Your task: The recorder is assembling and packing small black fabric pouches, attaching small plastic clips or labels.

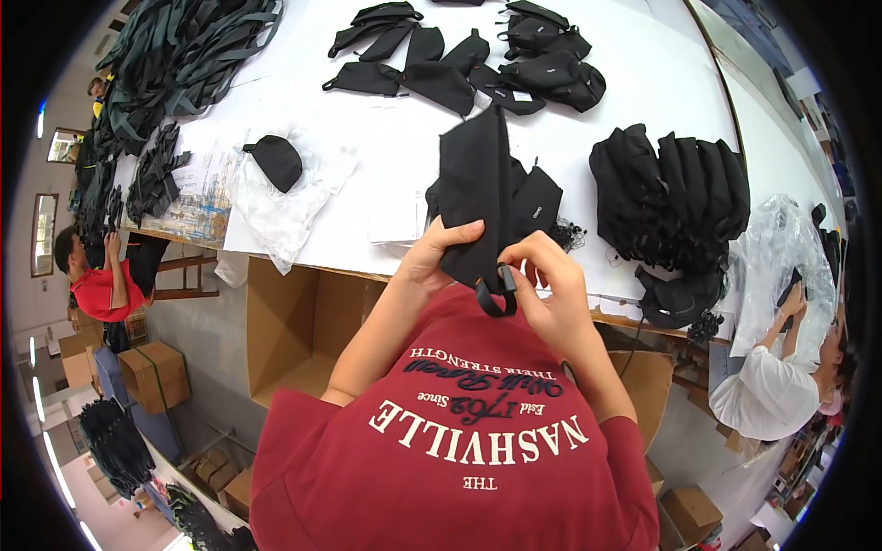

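Note:
A black fabric pouch (473, 188) is held up in front of my chest at the table's near edge, its long side running away from me. My left hand (435, 255) is closed on the pouch's lower left side, thumb lying across the fabric. At the near end, my right hand (553, 283) pinches the corner beside a short black strap loop (496, 301); the fingers hide exactly what is between them. Just behind, partly covered by the held pouch, another black pouch (537, 207) with a small light mark lies on the white table (386, 138).
Several black pouches (441, 87) lie at the far middle. Stacked black pouches (675, 193) stand to the right, dark straps (184, 64) pile up far left. A black pouch (276, 163) rests on clear plastic (294, 211). A cardboard box (303, 321) sits below the edge. People work on both sides.

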Motion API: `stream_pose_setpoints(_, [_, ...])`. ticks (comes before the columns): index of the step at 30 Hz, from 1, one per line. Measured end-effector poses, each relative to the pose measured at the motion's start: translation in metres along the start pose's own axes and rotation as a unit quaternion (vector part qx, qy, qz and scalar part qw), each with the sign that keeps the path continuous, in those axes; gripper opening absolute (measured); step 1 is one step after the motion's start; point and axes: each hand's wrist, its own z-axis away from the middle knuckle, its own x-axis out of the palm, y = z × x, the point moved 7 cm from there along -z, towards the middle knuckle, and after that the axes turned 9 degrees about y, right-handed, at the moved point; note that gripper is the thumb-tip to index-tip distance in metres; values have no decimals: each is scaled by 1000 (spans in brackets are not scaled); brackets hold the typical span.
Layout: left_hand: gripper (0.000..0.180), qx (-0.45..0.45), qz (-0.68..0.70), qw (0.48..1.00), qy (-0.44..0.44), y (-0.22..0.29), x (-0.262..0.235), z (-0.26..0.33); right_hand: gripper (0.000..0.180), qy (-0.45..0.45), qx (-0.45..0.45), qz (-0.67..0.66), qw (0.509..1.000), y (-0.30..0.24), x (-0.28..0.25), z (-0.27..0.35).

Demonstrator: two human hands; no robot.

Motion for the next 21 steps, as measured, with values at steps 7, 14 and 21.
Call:
stream_pose_setpoints(7, [48, 27, -128, 991, -36, -5, -8, 8, 10, 19, 1, 7, 1000, -3, -12, -9])
stream_pose_setpoints(14, [49, 8, 3, 1000, 7, -4, -11, 8, 10, -46, 71, -80, 993, 4, 8, 2])
stream_pose_setpoints(21, [47, 17, 14, 999, 25, -2, -23, 3, 6, -56, 78, -118, 988, 7, 16, 6])
